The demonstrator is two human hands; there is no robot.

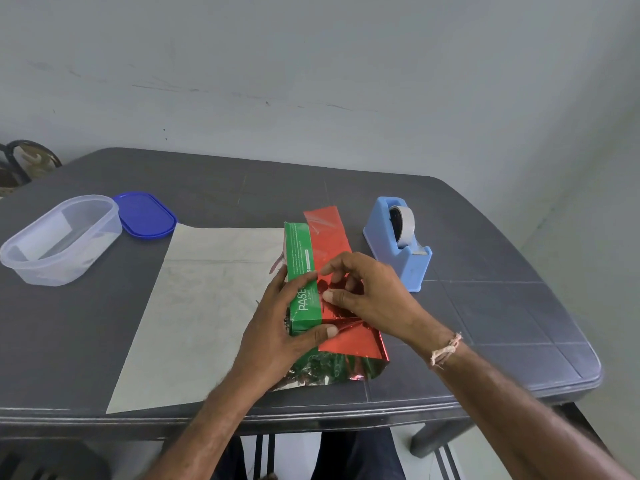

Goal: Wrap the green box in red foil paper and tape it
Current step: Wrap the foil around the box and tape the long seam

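Note:
A long green box (pixel 300 251) lies lengthwise on the dark table, with red foil paper (pixel 329 237) folded up over its right half. The sheet's pale reverse side (pixel 207 292) spreads out flat to the left of the box. My left hand (pixel 277 327) grips the box's near end, thumb across the front edge where green meets foil. My right hand (pixel 367 292) presses and pinches the red foil down on top of the box, just right of the green strip. The crumpled near end of the foil (pixel 332 368) sticks out toward the table's front edge.
A blue tape dispenser (pixel 398 244) with a roll of tape stands right of the box. A clear plastic container (pixel 59 240) and its blue lid (pixel 145 214) sit at the left rear. The table's front edge (pixel 138 415) runs close below the sheet.

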